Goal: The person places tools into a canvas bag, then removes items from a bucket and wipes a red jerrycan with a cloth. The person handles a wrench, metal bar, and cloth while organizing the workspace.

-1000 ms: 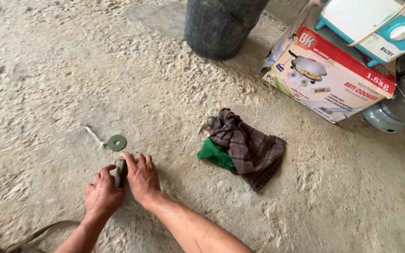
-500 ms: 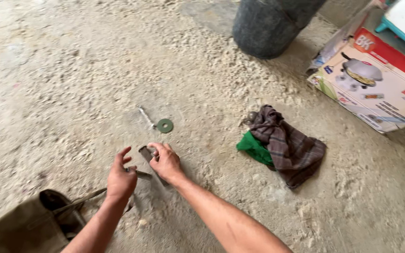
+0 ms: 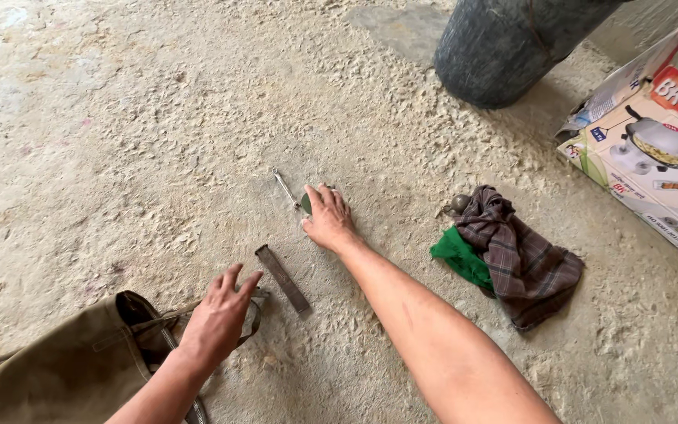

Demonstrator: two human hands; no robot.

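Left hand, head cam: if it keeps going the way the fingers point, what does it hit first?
The left hand points up and right across the floor. First in that line looks like the flat metal bar, lying just past the fingertips; the gap is small, but depth is hard to judge from this view.

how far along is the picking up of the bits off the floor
Little looks done: the khaki bag lies open, but what is inside cannot be seen. In hand: the right hand covers the green disc, and the left hand hovers open over the bag strap. Left on the floor: the flat metal bar and the small wrench.
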